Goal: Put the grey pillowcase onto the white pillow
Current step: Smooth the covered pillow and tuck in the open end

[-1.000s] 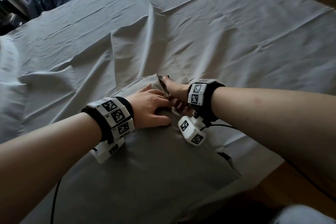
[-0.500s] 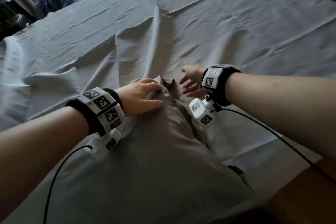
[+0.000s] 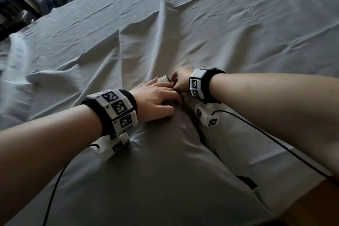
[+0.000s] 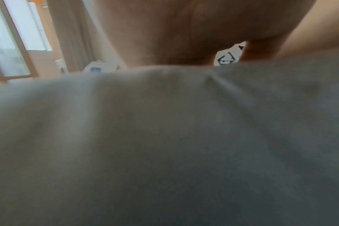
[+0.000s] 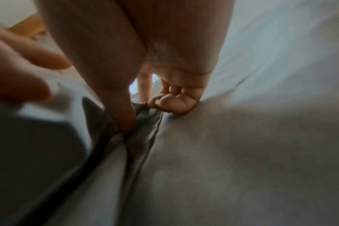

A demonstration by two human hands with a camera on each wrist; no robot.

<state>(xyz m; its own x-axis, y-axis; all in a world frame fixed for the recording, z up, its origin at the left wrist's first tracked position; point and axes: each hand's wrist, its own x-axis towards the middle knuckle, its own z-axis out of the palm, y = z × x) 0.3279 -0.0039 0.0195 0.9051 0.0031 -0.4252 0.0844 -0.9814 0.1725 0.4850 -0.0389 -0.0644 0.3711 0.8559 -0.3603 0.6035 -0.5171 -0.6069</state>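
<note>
since half a second ago right hand (image 3: pixel 180 83) returned to the far corner at frame centre, grey pillowcase (image 3: pixel 156 180) filling lower middle over the unseen pillow, flat left hand (image 3: pixel 156 102) pinning it so right fingers (image 5: pixel 176 102) pinch the edge.

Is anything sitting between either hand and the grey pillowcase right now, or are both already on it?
Nothing visible stands between them. The left hand rests flat on top of the grey pillowcase near its far corner, and the right hand pinches the fabric edge at that corner, thumb and fingers on the cloth. The white pillow cannot be seen.
</note>
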